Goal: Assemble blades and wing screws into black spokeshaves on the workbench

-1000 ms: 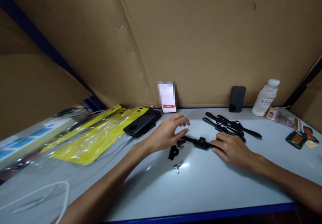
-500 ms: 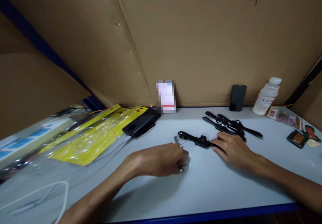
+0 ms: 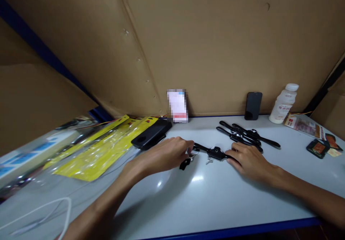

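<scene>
A black spokeshave point(image 3: 215, 153) lies across the table in front of me, between my two hands. My right hand point(image 3: 246, 157) has its fingers wrapped round the right handle. At the other end, my left hand point(image 3: 172, 152) closes its fingertips on the left handle and hides the tip. Just below those fingers rests a small black metal piece point(image 3: 184, 164). Small silver screws point(image 3: 209, 161) lie close to the spokeshave's middle. Behind my right hand, several more black spokeshaves point(image 3: 239, 134) are piled together.
Yellow plastic packaging point(image 3: 107, 150) and a black device point(image 3: 151, 134) lie to the left, with a white cable point(image 3: 68, 215). Along the cardboard wall stand a blurred lit screen point(image 3: 178, 105), a dark phone point(image 3: 253, 105) and a bottle point(image 3: 284, 105). Small packets point(image 3: 318, 148) lie at right.
My left hand has moved up and back from the table onto the spokeshave's left handle. The small black piece and the screws now show on the table. My right hand stays put.
</scene>
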The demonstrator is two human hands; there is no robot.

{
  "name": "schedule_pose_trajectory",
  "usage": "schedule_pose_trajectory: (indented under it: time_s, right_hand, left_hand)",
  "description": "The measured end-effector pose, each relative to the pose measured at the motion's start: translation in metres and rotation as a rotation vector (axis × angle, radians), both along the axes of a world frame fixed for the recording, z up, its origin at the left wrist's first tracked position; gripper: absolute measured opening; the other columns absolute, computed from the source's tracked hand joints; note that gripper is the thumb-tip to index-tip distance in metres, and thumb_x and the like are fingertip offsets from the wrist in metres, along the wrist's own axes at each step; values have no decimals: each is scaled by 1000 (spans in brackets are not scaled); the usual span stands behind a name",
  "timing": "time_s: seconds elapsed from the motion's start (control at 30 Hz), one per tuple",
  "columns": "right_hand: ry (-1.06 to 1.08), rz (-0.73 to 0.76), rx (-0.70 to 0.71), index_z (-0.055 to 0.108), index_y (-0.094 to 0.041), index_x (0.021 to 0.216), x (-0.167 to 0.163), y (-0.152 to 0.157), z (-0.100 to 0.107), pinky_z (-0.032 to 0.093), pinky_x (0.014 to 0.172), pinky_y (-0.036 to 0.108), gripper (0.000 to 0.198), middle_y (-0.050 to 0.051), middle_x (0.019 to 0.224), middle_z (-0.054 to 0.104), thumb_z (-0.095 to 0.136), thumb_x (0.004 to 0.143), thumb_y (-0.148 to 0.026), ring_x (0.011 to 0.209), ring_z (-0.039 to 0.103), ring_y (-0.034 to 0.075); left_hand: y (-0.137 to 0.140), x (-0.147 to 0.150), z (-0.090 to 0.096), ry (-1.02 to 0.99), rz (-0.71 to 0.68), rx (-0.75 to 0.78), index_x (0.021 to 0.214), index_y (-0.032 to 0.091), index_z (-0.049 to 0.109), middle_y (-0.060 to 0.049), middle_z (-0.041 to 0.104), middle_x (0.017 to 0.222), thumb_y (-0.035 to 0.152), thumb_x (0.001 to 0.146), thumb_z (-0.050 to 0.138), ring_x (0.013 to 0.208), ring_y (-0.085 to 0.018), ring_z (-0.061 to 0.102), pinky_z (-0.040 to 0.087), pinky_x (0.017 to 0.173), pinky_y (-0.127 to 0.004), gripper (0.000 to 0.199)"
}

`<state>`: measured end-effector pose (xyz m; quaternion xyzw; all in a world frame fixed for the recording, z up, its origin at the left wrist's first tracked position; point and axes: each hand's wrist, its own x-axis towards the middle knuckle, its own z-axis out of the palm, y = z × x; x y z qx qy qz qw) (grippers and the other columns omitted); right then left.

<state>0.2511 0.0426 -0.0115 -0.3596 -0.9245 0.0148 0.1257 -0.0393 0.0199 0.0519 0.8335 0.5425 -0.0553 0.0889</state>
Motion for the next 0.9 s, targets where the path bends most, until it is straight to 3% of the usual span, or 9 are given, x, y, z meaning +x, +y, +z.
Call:
schedule_pose_trajectory:
  time_s: [0.23,0.37,0.57,0.73,0.9]
  right_hand:
    - [23,9,10,71,-19,104,0,0,0,27,61,30,19,6,94,64,54,97,-25,80,57,18]
    - [13,7,1,71,-19,104,-1,0,1,28,61,31,19,6,94,63,54,98,-25,79,56,18]
    - [-2,15,-2,70,-18,105,-1,0,1,29,63,31,19,6,95,64,53,99,-24,82,57,19]
    - [25,24,-1,70,-18,102,-1,0,-1,28,62,31,17,5,92,63,54,98,-24,79,56,17]
    - [39,34,15,70,-18,99,-2,0,-1,28,61,30,16,5,91,62,55,98,-23,77,55,17]
  left_hand:
    - [0,3,-8,45,2,-52,93,21,65,-4,67,80,18,82,58,66,-17,60,31,56,-27,14]
    - [2,7,-11,31,-25,-40,86,18,62,-3,66,74,15,85,53,61,-15,58,30,54,-27,10]
    - [1,9,-12,36,-70,-43,80,17,59,-4,64,72,17,94,43,59,-15,53,29,56,-28,22]
    - [0,18,-9,-80,-102,80,83,17,54,-3,60,72,15,98,36,57,-13,48,28,55,-28,23]
    - [0,39,-22,-123,-166,181,86,17,52,-6,62,82,15,101,32,65,-15,53,34,60,-29,25]
